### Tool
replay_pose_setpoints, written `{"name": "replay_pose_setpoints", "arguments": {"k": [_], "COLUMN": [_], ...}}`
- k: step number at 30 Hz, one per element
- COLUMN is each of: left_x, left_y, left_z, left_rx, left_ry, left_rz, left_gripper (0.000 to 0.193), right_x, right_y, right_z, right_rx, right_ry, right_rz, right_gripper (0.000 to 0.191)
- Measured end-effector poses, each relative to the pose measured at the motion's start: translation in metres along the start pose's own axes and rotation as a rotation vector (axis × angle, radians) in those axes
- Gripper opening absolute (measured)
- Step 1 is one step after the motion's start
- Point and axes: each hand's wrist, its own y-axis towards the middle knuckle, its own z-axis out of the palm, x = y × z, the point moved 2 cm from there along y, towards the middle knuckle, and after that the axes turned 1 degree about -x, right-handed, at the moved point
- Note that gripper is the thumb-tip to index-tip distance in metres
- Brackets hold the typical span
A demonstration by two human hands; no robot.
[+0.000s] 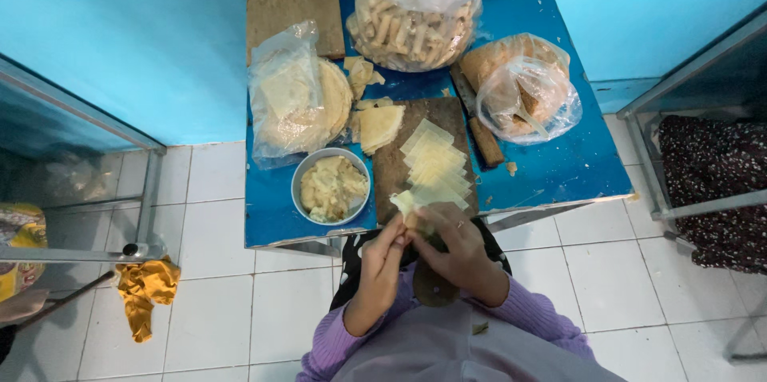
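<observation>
My left hand (pixel 383 258) and my right hand (pixel 455 250) meet at the near edge of a small blue table (pixel 559 166). Both pinch a pale square wrapper (pixel 405 203) and fold it between the fingers. Just beyond the hands, several more wrappers (pixel 435 162) lie fanned out on a brown wooden board (pixel 390 170). A round metal bowl of pale yellow filling (pixel 330 187) stands to the left of the board, close to my left hand.
A bag of round flat sheets (pixel 292 102), a big bag of rolled pieces (pixel 415 22) and another bag with a spoon (pixel 531 94) fill the table's back. A second wooden board (pixel 292 2) leans far left. Metal frames (pixel 144 190) flank the table; a yellow cloth (pixel 145 290) lies on the tiles.
</observation>
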Motion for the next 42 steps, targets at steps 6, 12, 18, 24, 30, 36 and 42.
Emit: {"name": "replay_pose_setpoints", "arguments": {"k": [6, 12, 18, 24, 30, 36, 42], "left_x": [-0.015, -0.033, -0.036, -0.007, 0.009, -0.008, -0.017], "left_y": [0.009, 0.015, 0.016, 0.012, 0.013, 0.015, 0.016], "left_z": [0.007, 0.008, 0.005, -0.01, -0.027, -0.024, -0.023], "left_rx": [-0.086, -0.145, -0.224, -0.175, -0.281, -0.284, -0.278], "left_ry": [0.146, 0.09, 0.291, 0.029, -0.191, -0.253, -0.274], "left_rz": [0.025, 0.018, 0.133, 0.026, -0.048, -0.049, -0.037], "left_gripper": [0.034, 0.027, 0.012, 0.018, 0.012, 0.01, 0.011], "right_x": [-0.009, -0.019, -0.019, -0.046, -0.065, -0.05, -0.031], "right_y": [-0.012, -0.018, -0.021, -0.022, -0.012, 0.0, -0.005], "right_z": [0.004, 0.006, 0.004, -0.007, -0.034, -0.029, -0.027], "right_rx": [-0.094, -0.019, 0.122, 0.053, -0.309, -0.047, 0.091], "right_ry": [0.047, 0.368, 0.514, 0.737, 0.5, -0.151, -0.087], "right_rz": [0.139, 0.512, 0.525, 0.78, 0.614, 0.004, 0.024], "right_gripper": [0.038, 0.044, 0.063, 0.06, 0.046, 0.033, 0.036]}}
